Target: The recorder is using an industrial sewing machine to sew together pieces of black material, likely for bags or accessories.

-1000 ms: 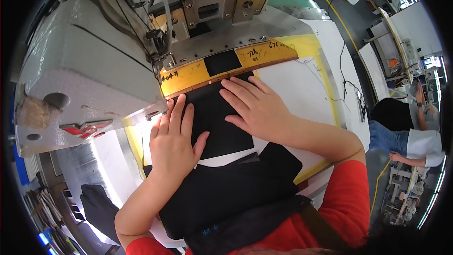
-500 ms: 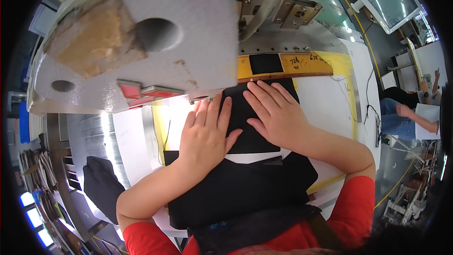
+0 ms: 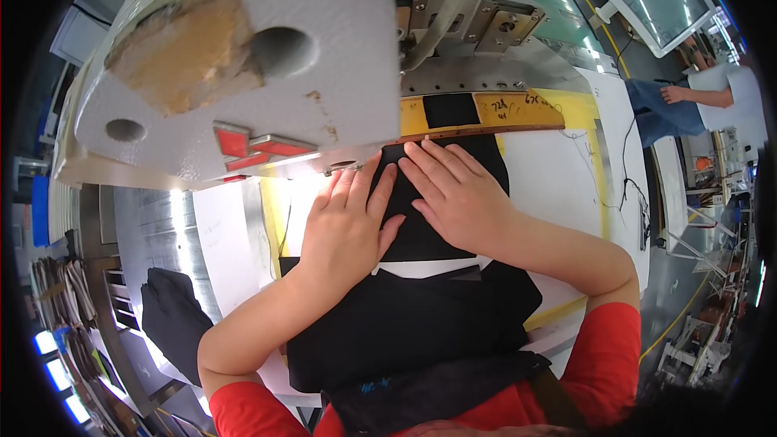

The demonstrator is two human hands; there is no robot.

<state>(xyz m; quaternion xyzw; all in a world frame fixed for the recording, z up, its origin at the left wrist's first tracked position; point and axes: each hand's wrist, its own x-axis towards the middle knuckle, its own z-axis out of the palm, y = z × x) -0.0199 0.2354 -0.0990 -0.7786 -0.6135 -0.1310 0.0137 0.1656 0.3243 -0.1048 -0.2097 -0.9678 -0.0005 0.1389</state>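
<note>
A piece of black fabric (image 3: pixel 429 236) lies on the white work surface, its far edge at a yellow strip with a black patch (image 3: pixel 494 112). My left hand (image 3: pixel 348 214) rests flat on the fabric's left part, fingers stretched out, the fingertips reaching the lower edge of the white machine head (image 3: pixel 259 57). Flat on the same fabric is my right hand (image 3: pixel 457 194), fingers extended toward the yellow strip. Nothing is gripped by either hand. More black cloth (image 3: pixel 413 324) spreads nearer to me, over the table's front edge.
Bundled dark cloth (image 3: pixel 171 320) sits at the left beside a shiny metal surface (image 3: pixel 154 231). Metal brackets (image 3: pixel 506 28) and a hose stand behind the yellow strip. A monitor (image 3: pixel 660 0) is at the far right, with another person (image 3: pixel 688 105) below it.
My right hand has slid slightly left on the fabric, nearer my left hand. The left hand stays nearly in place. The other person at the right has changed position.
</note>
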